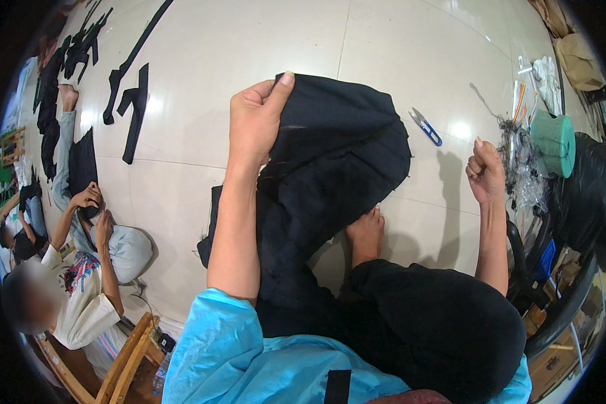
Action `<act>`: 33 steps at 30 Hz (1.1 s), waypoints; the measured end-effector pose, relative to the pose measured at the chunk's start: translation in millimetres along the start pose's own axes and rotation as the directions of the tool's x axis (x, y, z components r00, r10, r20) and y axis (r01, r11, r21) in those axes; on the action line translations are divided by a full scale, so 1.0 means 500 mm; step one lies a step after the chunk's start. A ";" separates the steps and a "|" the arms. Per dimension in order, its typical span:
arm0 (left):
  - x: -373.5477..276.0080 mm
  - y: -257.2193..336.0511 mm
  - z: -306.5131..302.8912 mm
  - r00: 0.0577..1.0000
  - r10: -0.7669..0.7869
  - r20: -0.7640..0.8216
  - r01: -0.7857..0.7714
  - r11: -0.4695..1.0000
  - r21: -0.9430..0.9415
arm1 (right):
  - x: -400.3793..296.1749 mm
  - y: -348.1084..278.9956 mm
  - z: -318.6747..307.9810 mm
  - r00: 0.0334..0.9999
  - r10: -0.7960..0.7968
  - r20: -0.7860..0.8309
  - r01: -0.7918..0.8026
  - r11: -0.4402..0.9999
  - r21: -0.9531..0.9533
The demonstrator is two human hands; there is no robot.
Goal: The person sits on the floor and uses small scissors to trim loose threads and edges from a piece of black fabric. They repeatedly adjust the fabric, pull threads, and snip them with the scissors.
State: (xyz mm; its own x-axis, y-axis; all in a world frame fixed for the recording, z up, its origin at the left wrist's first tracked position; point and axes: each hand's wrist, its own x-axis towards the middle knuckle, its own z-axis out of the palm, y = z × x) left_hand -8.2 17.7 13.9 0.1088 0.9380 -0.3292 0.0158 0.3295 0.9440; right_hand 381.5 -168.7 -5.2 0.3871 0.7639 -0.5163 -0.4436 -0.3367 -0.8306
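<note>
My left hand (260,118) pinches the upper left corner of a piece of black cloth (343,136) between thumb and fingers. The cloth spreads to the right of that hand and hangs down over my lap, with loose threads along its curved right edge. Out to the right, my right hand (486,169) is raised apart from the cloth, its fingers curled in and the thumb pressed against them. No thread or other object can be made out in it. Blue-handled thread snips (426,127) lie on the floor between the cloth's right edge and my right hand.
A green spool (553,144) stands at the right beside tangled threads (520,146) and a black bag (588,192). Black fabric strips (135,108) lie on the tiled floor (303,30). At left, a seated person (88,283) handles dark cloth near a wooden frame (126,358).
</note>
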 end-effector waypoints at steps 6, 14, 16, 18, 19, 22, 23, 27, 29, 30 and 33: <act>-0.008 0.014 0.004 1.000 0.008 -0.006 -0.007 0.999 0.043 | 0.010 -0.010 -0.027 0.999 -0.032 0.002 0.032 0.999 -0.036; -0.016 0.010 0.008 0.974 -0.097 0.203 0.132 0.978 -0.165 | -0.008 -0.071 0.172 0.953 -0.243 -0.178 0.279 0.935 0.219; -0.016 0.016 0.006 0.952 -0.108 0.288 0.175 0.960 -0.219 | 0.017 -0.076 0.141 0.955 -0.267 -0.126 0.294 0.900 0.320; -0.020 0.023 0.002 0.948 -0.013 0.319 0.080 0.976 -0.200 | 0.035 -0.076 0.108 0.941 -0.335 0.044 0.297 0.882 0.365; -0.020 0.024 -0.002 0.943 0.034 0.332 0.032 0.981 -0.190 | 0.036 -0.079 0.107 0.941 -0.324 0.093 0.286 0.913 0.291; -0.016 0.021 -0.014 0.938 0.032 0.345 0.030 0.984 -0.174 | 0.034 -0.074 0.139 0.934 -0.340 0.107 0.342 0.940 -0.008; -0.014 0.021 -0.014 0.938 0.028 0.344 0.034 0.984 -0.174 | 0.031 -0.064 0.152 0.928 -0.353 0.120 0.368 0.919 -0.141; -0.008 0.008 -0.017 0.941 -0.002 0.338 0.052 0.989 -0.140 | 0.031 -0.017 0.165 0.874 -0.407 0.266 0.486 0.702 -0.521; -0.007 0.002 -0.016 0.947 -0.007 0.321 0.050 0.991 -0.125 | 0.001 -0.023 0.198 0.893 -0.315 0.322 0.451 0.599 -0.662; -0.008 0.003 -0.012 0.952 0.000 0.306 0.040 0.991 -0.124 | -0.006 -0.026 0.207 0.885 -0.301 0.356 0.464 0.506 -0.727; -0.005 -0.001 -0.010 0.956 0.035 0.291 -0.021 0.998 -0.051 | 0.007 0.002 0.197 0.765 -0.314 0.562 0.617 0.109 -0.779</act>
State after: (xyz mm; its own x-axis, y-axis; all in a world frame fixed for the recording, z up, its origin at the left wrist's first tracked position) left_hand -13.6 15.5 14.1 0.3937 0.8770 -0.2754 -0.0377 0.3147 0.9484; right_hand 302.6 -112.0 12.8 -0.0189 0.9997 -0.0167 0.8206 0.0059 -0.5715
